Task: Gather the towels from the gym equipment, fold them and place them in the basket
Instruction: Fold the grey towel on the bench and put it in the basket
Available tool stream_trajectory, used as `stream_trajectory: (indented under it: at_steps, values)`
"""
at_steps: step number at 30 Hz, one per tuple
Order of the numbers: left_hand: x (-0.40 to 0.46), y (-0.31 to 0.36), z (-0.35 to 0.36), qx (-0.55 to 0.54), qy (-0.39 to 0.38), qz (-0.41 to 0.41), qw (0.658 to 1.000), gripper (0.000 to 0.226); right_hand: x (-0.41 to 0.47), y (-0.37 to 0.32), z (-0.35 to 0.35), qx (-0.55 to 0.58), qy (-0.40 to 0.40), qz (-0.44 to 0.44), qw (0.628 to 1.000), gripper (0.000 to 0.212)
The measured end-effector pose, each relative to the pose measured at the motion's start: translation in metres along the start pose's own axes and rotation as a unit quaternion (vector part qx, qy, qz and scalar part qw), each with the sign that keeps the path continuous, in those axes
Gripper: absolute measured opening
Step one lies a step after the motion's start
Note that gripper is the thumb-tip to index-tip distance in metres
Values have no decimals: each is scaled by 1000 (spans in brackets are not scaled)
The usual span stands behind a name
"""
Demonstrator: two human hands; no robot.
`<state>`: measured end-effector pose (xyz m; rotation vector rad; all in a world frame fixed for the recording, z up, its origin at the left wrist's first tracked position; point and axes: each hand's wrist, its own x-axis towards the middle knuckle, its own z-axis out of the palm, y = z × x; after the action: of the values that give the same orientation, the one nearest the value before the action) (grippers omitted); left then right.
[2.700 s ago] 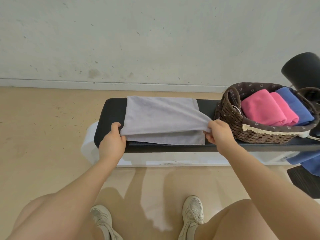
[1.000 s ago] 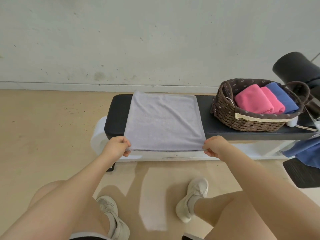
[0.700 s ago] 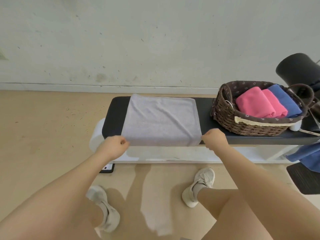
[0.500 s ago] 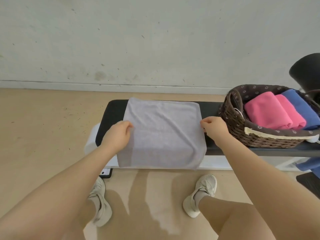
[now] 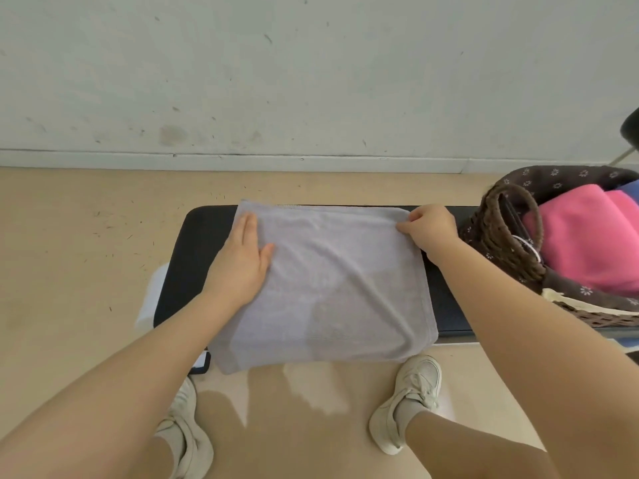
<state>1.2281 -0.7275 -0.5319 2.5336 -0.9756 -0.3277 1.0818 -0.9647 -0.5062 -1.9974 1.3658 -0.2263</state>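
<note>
My left hand [image 5: 242, 261] lies flat with straight fingers, pressing the left side of the folded grey towel [image 5: 332, 285], which is spread across the black surface [image 5: 186, 257] with its near edge hanging over the front. My right hand [image 5: 428, 226] has a curled grip pinching the towel's far right corner. Just right of it stands the wicker basket [image 5: 508, 236], holding a folded pink towel [image 5: 584, 243].
</note>
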Motion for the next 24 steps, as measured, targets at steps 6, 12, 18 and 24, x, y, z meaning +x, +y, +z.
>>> stream_trajectory:
  at_steps: [6, 12, 18, 24]
  values:
    - [10, -6, 2, 107, -35, 59, 992, 67, 21, -8, -12, 5, -89, 57, 994, 28]
    - [19, -12, 7, 166, -57, 41, 984, 79, 30, -13, -3, -164, -30, -34, 985, 27]
    - [22, -10, 7, 175, -52, 14, 983, 80, 14, 5, 3, -153, 52, -17, 987, 21]
    - [12, -2, 4, 187, -21, 21, 982, 73, -32, 26, -9, -102, -11, -21, 994, 37]
